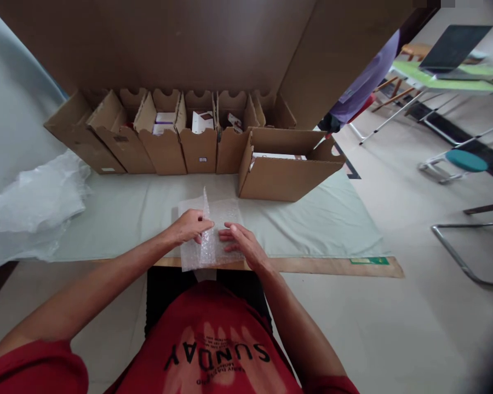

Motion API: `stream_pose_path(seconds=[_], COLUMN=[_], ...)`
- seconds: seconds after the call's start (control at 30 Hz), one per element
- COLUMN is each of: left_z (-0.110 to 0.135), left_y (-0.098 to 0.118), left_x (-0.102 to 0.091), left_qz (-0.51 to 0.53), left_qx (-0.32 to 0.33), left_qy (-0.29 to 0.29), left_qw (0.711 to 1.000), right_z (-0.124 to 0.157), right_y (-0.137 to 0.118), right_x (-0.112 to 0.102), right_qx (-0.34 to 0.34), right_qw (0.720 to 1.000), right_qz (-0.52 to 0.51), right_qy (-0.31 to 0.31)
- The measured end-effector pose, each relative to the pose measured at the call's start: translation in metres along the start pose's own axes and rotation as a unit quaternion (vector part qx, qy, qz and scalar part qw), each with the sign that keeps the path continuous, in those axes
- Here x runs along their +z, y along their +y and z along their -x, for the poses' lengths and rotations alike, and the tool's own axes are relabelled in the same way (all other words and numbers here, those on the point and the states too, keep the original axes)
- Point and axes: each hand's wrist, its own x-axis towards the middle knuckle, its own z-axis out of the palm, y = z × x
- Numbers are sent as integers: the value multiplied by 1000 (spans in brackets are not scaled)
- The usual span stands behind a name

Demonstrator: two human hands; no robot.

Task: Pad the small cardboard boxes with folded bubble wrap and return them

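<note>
"So where's the bubble wrap (224, 212) at?" asks one poster.

"Near edge of the desk (139, 213)," replies another. "Left hand (191, 225) pinches up a fold of it, right hand (242, 243) lies flat on top, fingers out. Open cardboard box (283, 178) sits just behind, row of bins (164, 150) further back."

A row of open brown cardboard bins (164, 143) lines the back of the pale green tablecloth (312, 219), some holding what look like small white cartons. A larger open brown cardboard box (283, 178) sits just beside them. Crumpled clear plastic sheeting (36, 200) lies far left; a round teal stool (465, 161) stands on the floor.
</note>
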Motion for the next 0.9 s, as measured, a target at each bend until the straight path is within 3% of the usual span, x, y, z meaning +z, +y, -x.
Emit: stream_pose_path(seconds=[0.17, 0.37, 0.53, 0.7, 0.83, 0.9], left_z=[-13, -34, -31, -31, -37, -35], left_y=[9, 9, 3, -9, -15, -17], left_x=[17, 38, 31, 25, 30, 33], left_qz=[-2, 30, 68, 88, 113, 50], left_qx=[17, 22, 62, 70, 51, 85], left_qy=[-19, -66, -115, -154, -124, -88], left_qw=[1000, 997, 989, 982, 984, 991], right_z=[6, -1, -6, 0, 1, -1], right_y=[-5, 5, 4, -9, -12, -11], right_x=[1, -6, -15, -12, -12, -14], right_qx=[-27, -57, -81, -62, -61, -50], right_qw=[999, 992, 930, 880, 855, 839], right_qz=[21, 107, 338, 450, 494, 520], right_qy=[-20, 33, 120, 136, 148, 151])
